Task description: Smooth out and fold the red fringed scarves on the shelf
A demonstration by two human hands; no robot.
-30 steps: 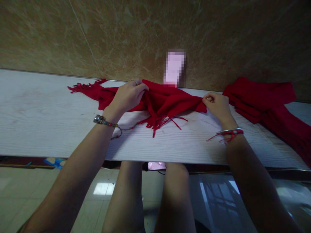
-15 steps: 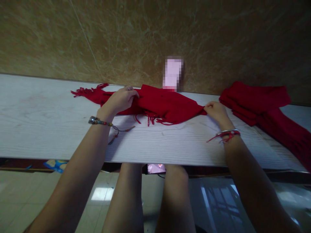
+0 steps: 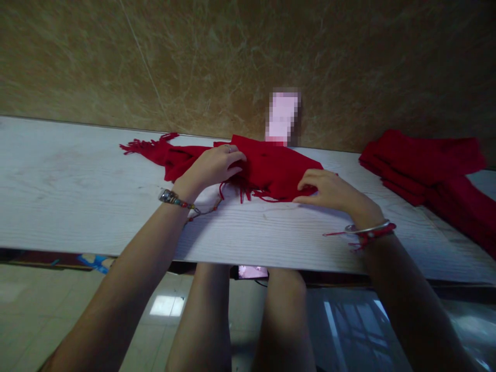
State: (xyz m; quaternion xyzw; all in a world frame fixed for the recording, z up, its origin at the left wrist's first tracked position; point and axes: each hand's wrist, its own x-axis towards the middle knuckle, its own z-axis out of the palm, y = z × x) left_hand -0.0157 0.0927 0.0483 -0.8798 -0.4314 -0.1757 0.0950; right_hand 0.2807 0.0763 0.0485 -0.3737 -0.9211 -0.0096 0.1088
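A red fringed scarf (image 3: 271,165) lies bunched and partly folded on a white wood-grain bench top. Its tasselled end points left, and more fringe shows along the front edge. Over the middle of the cloth is my left hand (image 3: 217,164), fingers curved with thumb and forefinger apart, touching the fabric. My right hand (image 3: 329,188) is at the scarf's right end, its thumb spread from the bent fingers and the cloth's edge between them, not pinched. Beaded and silver bracelets hang at my wrists.
Another folded red scarf (image 3: 426,160) sits at the right, trailing towards the front edge. Behind the bench top (image 3: 77,196) rises a brown marble-patterned wall (image 3: 194,67). A blurred pink upright item (image 3: 283,116) leans there. Under the front edge are a lit screen (image 3: 252,272) and a blue packet (image 3: 96,262).
My right hand has let go of the scarf's right corner and moved left and nearer, fingers opening. My left hand has slid right across the cloth, its fingers apart. The view has shifted slightly.
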